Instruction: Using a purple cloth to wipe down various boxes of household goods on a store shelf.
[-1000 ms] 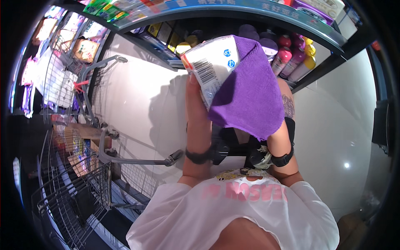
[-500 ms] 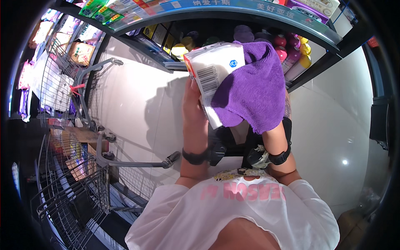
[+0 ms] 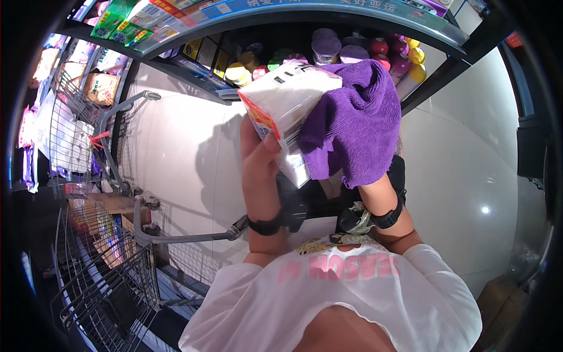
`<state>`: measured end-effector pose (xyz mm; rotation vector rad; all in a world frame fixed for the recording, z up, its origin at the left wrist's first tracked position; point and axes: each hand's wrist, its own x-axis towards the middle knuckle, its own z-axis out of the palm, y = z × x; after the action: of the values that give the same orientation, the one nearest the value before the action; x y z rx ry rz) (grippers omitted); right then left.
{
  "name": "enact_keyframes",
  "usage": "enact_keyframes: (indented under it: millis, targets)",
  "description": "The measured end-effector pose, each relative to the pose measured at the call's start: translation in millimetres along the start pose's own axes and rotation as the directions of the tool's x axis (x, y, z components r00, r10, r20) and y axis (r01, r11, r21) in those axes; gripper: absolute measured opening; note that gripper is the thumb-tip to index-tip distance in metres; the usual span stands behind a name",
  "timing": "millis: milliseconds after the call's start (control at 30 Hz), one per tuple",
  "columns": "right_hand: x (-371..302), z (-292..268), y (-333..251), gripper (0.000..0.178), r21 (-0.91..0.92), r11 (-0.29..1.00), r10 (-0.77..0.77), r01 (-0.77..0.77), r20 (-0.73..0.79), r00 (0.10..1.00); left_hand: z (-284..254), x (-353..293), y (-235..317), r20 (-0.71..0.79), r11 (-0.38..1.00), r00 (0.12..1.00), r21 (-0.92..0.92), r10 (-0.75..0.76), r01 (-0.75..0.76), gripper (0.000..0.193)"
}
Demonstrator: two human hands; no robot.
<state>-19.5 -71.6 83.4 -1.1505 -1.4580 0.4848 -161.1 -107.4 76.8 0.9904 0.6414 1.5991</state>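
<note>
A white plastic-wrapped pack with a red and orange edge and a barcode is held up in front of the shelf. My left hand grips its left side, with the thumb on the near face. A purple cloth drapes over my right hand and lies against the pack's right side. The cloth covers that hand's fingers, so only the right forearm shows below it. Each wrist wears a black band.
Bottles with purple, pink and yellow caps stand on the lower shelf ahead, under a blue-edged upper shelf with packages. Wire shopping carts are at the left, one holding a cardboard box. Pale tiled floor spreads to the right.
The pack has tipped, so more of its white top and red edge shows. My left hand has shifted left with it, and the cloth has bunched slightly at its upper part.
</note>
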Motion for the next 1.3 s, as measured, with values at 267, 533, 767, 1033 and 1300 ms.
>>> enact_keyframes:
  millis: [267, 533, 767, 1033, 1300]
  targets:
    - [-6.6, -13.2, 6.4, 0.037, 0.023, 0.999, -0.039, 0.038, 0.074, 0.996, 1.7, -4.6, 6.3, 0.003, 0.999, 1.0, 0.053, 0.005, -0.005, 0.078]
    - [-13.3, -23.2, 24.7, 0.036, 0.11, 0.994, 0.012, -0.028, 0.143, 0.99, 23.2, -21.9, 17.7, -0.238, 0.992, 0.971, 0.125, -0.007, 0.037, 0.068]
    - [-11.9, -25.2, 42.0, 0.035, 0.179, 0.973, 0.128, -0.149, 0.127, 0.984, 22.1, -15.9, 14.6, -0.097, 0.99, 0.994, 0.136, 0.04, -0.026, 0.06]
    - [-16.7, -31.7, 53.8, 0.034, 0.214, 0.949, 0.214, -0.232, 0.108, 0.971, 16.0, -7.3, 13.3, 0.01, 0.977, 0.993, 0.179, 0.114, -0.114, 0.078]
    - [-46.5, -39.8, 60.8, 0.033, 0.215, 0.922, 0.304, -0.323, 0.116, 0.946, 15.7, -4.1, 12.5, 0.051, 0.98, 0.996, 0.18, 0.079, -0.087, 0.083]
